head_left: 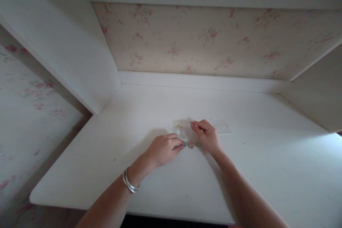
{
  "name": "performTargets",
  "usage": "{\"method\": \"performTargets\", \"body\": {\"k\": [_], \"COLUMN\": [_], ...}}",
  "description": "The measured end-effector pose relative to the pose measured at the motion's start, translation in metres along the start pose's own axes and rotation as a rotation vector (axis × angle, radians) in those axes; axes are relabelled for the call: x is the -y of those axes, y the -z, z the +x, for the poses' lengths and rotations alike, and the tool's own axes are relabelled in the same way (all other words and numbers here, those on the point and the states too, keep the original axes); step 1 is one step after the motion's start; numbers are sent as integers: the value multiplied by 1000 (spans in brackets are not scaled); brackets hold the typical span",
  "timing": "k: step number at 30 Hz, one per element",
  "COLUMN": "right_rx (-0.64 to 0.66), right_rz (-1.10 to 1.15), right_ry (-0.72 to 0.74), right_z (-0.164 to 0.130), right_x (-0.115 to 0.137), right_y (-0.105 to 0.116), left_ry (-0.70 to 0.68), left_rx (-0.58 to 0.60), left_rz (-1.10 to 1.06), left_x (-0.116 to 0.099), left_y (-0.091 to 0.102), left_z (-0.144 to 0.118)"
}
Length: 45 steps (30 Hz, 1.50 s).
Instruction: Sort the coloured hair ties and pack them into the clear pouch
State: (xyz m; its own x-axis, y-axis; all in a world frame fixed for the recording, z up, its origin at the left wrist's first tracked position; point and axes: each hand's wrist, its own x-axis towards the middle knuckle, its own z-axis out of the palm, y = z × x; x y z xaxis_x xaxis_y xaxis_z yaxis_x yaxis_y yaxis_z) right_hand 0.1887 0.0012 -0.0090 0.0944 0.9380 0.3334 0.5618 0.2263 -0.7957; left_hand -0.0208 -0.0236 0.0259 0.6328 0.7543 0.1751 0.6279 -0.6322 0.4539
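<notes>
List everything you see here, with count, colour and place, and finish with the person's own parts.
Desk: one, white, under everything.
Wallpaper: floral, cream with pink, behind the desk and at far left.
Panels: several, white, around the desk's back and sides.
Clear box: one, transparent, between the hands.
Small bits: uncountable, cream, in the box's left part.
Clear flat piece: one, transparent, right of the box.
Round pieces: three, bluish, pink, green, in a row nearest the person.
Sliver: one, dark, desk's left.
Bracelet: silver, left wrist; bands unclear.
Left hand: one, fingertips at the bluish piece.
Right hand: one, fingertips pinched near the box.
</notes>
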Motion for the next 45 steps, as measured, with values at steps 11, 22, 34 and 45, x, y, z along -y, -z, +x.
{"method": "performTargets", "body": {"k": [11,22,34,45], "right_rx": [-51,-48,-37,460], "right_rz": [-32,-82,-92,-250], "right_ry": [-44,-61,-40,406], "right_z": [3,2,1,-18], "right_x": [-6,-5,3,37], "right_y": [-2,-3,5,25], "left_ry": [22,34,48,83], "left_rx": [43,21,-42,-265], "left_rz": [54,54,-157,-224], "left_x": [-2,0,-1,10], "left_y": [-11,-19,-11,-7], "left_z": [0,3,8,27]}}
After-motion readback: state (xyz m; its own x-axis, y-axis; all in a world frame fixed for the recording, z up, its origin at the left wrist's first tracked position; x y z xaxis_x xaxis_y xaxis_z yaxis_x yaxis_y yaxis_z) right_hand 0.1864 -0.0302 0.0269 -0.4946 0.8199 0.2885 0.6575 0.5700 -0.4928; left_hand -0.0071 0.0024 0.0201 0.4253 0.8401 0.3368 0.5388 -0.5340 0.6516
